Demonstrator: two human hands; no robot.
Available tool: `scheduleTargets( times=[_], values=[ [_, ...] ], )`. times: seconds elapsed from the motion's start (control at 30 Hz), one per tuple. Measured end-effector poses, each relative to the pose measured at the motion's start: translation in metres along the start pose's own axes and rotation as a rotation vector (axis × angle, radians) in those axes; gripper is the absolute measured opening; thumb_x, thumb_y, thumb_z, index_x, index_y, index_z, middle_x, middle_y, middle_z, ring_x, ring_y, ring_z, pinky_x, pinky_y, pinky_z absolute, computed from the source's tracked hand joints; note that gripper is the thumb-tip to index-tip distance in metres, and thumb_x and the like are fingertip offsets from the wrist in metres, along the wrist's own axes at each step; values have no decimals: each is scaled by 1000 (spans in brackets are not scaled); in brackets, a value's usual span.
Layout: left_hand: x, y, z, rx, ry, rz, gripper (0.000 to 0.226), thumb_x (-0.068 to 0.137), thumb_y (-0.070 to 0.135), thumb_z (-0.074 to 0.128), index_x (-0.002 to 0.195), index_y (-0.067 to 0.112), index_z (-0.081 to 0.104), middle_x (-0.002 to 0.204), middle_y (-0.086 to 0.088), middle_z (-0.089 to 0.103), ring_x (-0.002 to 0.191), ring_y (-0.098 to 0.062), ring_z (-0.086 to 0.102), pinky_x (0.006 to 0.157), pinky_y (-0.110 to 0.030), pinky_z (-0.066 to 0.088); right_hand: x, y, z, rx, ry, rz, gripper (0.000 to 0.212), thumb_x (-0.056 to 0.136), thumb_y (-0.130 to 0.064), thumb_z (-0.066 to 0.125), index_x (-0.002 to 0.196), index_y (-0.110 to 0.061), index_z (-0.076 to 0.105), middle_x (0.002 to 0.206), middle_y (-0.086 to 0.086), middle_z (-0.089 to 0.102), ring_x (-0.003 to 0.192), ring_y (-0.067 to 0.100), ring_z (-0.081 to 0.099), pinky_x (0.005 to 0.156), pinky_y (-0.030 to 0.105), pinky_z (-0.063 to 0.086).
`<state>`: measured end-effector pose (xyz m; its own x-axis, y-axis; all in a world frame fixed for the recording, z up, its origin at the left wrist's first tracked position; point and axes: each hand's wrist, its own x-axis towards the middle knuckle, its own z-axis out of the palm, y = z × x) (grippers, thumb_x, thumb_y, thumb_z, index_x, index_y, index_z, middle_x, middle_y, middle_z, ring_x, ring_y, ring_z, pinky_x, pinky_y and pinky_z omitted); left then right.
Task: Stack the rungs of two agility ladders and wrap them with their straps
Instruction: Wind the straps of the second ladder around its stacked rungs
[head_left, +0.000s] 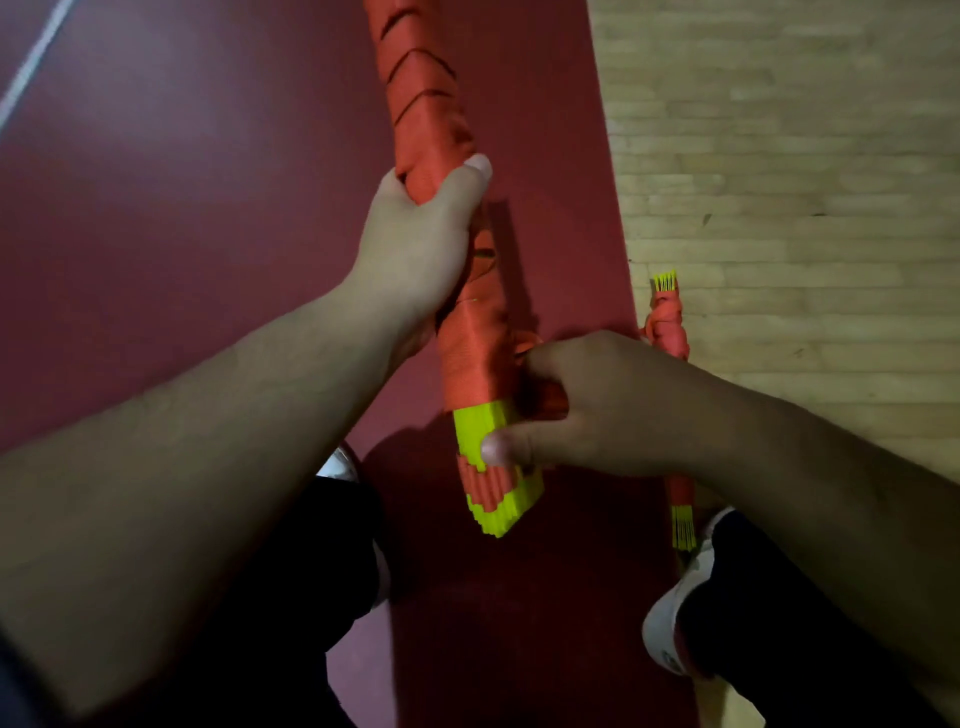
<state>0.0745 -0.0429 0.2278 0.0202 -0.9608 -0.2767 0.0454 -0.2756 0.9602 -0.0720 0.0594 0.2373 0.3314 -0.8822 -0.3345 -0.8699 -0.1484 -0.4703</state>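
A stacked bundle of neon-yellow ladder rungs (493, 467) wrapped in orange strap (470, 358) is held up in front of me, running from the top of the view down to the middle. My left hand (421, 244) grips the wrapped middle of it. My right hand (587, 405) holds the lower end, thumb pressed on the yellow rungs, fingers curled round the strap on the far side. A second wrapped bundle (670, 327) lies on the floor to the right, partly hidden behind my right arm, its yellow ends showing.
Below is a dark red floor area (182, 208) with a white line at the far left, bordering pale wood flooring (805, 156) on the right. My dark trouser legs and white shoes (670, 618) are at the bottom.
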Motion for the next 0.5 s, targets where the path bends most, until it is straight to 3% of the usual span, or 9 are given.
scheduleTargets(
  times=[0.07,0.13,0.17,0.23,0.3,0.4,0.43,0.5],
  values=[
    [0,3,1,33,86,0,31,82,46,69,101,23,60,92,-2,72,83,-23,73,80,-49,60,-2,-5,1,22,23,35,74,57,-95,51,89,-29,61,78,-11,62,71,5,59,66,33,50],
    [0,7,-1,-38,108,-52,29,84,42,68,101,20,59,80,1,70,72,-19,72,69,-41,60,-1,-7,1,52,37,52,72,57,-92,53,90,-28,63,79,-10,65,72,8,62,69,37,54],
    [0,9,-1,-109,66,-107,29,85,38,67,102,15,59,72,2,68,64,-18,70,63,-38,58,0,-5,-2,102,29,54,69,59,-88,56,92,-28,65,82,-8,68,74,11,64,72,40,55],
    [-2,12,-4,-240,-105,-213,26,89,36,63,102,14,59,69,-1,62,60,-20,63,68,-39,53,1,0,-10,262,-13,42,67,60,-81,60,94,-25,70,86,-5,73,79,13,69,77,44,57],
    [-2,13,-8,-295,-261,-242,24,92,39,58,100,17,59,80,-3,62,71,-20,61,79,-43,48,0,4,-17,423,-55,8,63,62,-76,65,96,-23,73,89,-2,76,84,15,72,82,48,58],
    [-2,10,-13,-371,-384,-264,30,97,45,50,112,20,58,104,-1,71,87,-17,70,78,-33,52,-1,3,-16,641,-155,-84,53,72,-62,70,101,-18,74,97,8,78,93,29,75,87,55,57],
    [-3,10,-13,-416,-429,-279,32,98,47,47,112,21,59,107,-1,72,90,-17,71,77,-33,55,-1,2,-14,681,-180,-129,45,76,-56,72,101,-19,74,99,5,78,95,25,75,88,49,59],
    [-8,8,-11,-471,-499,-321,42,97,50,43,98,19,71,103,-3,74,90,-17,72,83,-39,57,-2,-3,-8,742,-209,-201,18,85,-42,74,96,-28,75,98,-9,78,96,7,73,83,23,57]
  ],
)
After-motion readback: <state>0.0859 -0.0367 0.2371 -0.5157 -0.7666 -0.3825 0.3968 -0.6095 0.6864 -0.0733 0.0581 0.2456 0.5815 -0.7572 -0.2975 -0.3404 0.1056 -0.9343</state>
